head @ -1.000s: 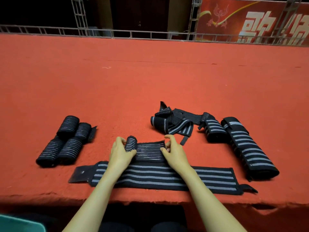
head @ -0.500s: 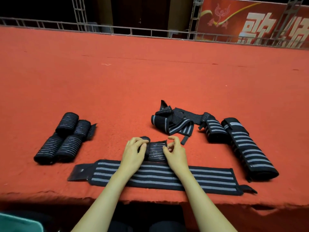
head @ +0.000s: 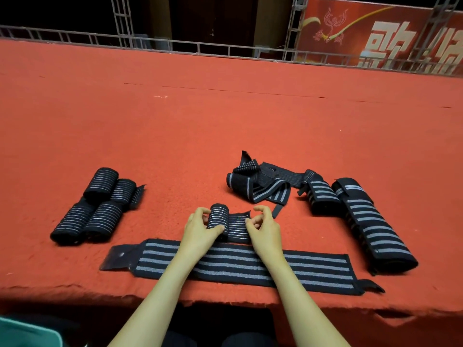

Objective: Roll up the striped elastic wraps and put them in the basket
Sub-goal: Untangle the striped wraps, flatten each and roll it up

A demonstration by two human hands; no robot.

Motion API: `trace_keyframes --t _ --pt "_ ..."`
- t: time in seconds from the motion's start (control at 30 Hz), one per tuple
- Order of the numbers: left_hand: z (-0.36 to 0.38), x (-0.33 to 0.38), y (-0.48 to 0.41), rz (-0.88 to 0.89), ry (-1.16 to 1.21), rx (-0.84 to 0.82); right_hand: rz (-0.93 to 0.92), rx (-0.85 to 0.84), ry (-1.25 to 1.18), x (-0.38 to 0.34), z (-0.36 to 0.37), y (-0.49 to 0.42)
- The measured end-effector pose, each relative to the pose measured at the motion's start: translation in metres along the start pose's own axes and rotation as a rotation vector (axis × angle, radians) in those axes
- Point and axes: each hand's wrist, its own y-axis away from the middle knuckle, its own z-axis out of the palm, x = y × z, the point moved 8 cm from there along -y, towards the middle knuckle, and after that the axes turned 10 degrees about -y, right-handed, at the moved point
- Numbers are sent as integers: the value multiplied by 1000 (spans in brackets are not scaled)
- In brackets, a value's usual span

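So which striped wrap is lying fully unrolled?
The long black grey-striped elastic wrap stretched flat along the red table's near edge; it alone is not rolled, folded or bunched.

The roll (head: pixel 218 219) in the left hand (head: pixel 200 229) is thicker now and closer to the right hand (head: pixel 265 227); the flat tail (head: pixel 239 227) between them is shorter than before.
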Motion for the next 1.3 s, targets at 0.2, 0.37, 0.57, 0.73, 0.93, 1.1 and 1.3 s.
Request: trace_keyframes --t 0.2,0.37,0.57,0.73,0.93,1.1,1.3 --pt "10 26 6 123 -96 94 33 13 -63 1 -3 0" --pt "30 51 10 272 -136 -4 29 5 -153 2 -6 -2" --pt "30 51 5 246 156 -134 63 87 -287 2 -17 -4" --pt "40 25 1 44 238 -166 68 21 -275 4 -9 -5" --pt "44 26 -3 -8 438 -247 46 -51 -346 2 -7 -4" --pt "15 41 3 314 319 -65 -66 -163 -467 -15 -4 3" --pt "16 43 12 506 18 26 -132 -262 -358 -25 6 9"
